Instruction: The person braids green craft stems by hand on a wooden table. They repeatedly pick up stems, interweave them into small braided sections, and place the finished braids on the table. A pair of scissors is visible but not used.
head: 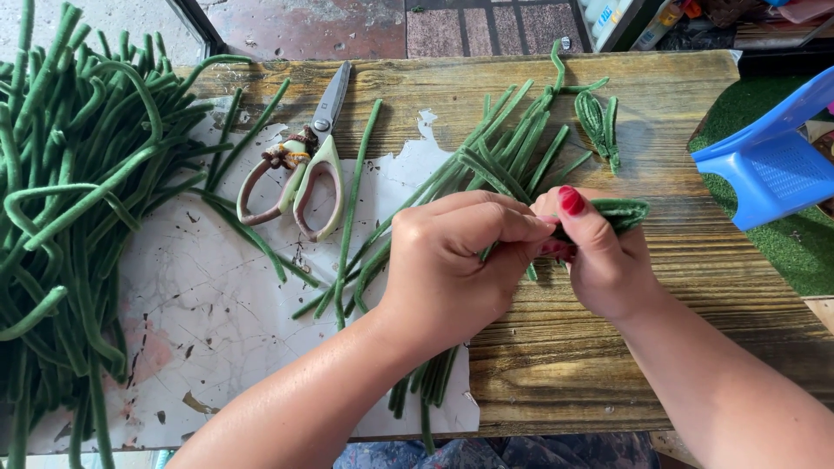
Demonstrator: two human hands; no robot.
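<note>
Green folded stem (pixel 621 213) crosswise, rightward-pointing

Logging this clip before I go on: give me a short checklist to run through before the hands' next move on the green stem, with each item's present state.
1. Both hands on the work: ok. The left hand and the right hand meet over the bent green stem.
2. Fold visible: ok. Its looped end shows past the right hand's fingers.
3. Grip point between the hands: cannot tell, the fingers cover it.
4. Scissors out of the way: ok. They lie closed on the white sheet, apart from both hands.
5. Cut stems within reach: ok, just behind the hands.
6. Finished folded pieces set apart: ok, on the wooden board.
</note>
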